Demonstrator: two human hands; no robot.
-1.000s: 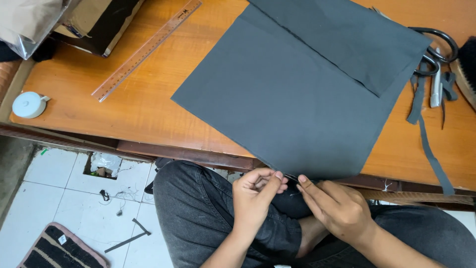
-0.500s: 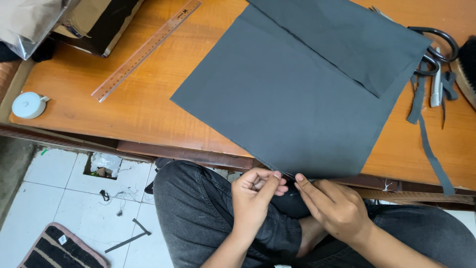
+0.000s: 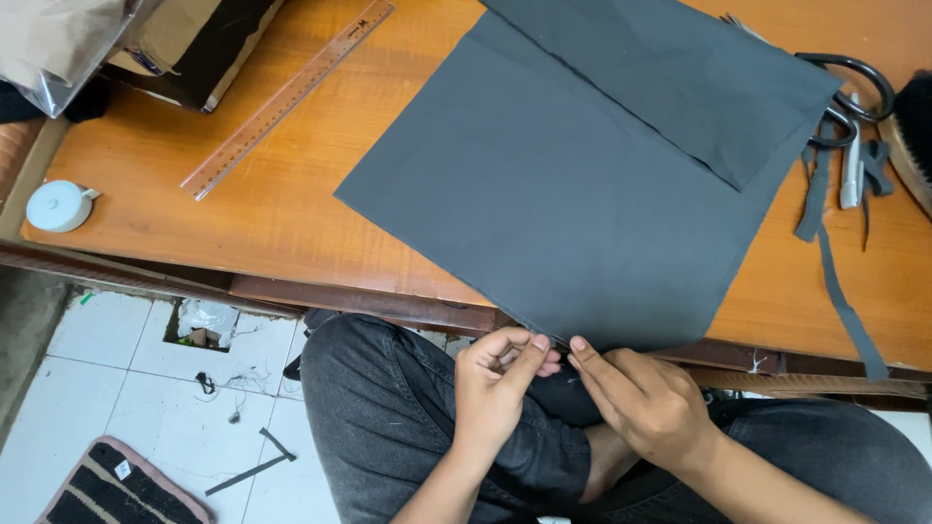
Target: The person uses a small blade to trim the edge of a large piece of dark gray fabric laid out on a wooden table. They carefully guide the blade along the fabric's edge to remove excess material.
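A large dark grey cloth [image 3: 573, 184] lies flat on the wooden table [image 3: 291, 223], with a second grey layer [image 3: 680, 78] folded over its far right part. The cloth's near corner hangs just over the table's front edge. My left hand [image 3: 497, 388] and my right hand [image 3: 641, 398] meet below that edge, over my lap. Both pinch the cloth's near corner between thumb and fingers. What lies between the fingertips is too small to make out beyond the cloth edge.
A wooden ruler [image 3: 289, 97] lies diagonally at the far left. A white round tape measure [image 3: 58, 206] sits near the left edge. Black scissors [image 3: 845, 97] and grey cloth strips [image 3: 835, 281] lie at the right. Bags [image 3: 146, 39] stand at the far left corner. Tiled floor lies below.
Both hands stay at the cloth's near corner; the fingers have shifted slightly along the edge. The cloth has hardly moved.
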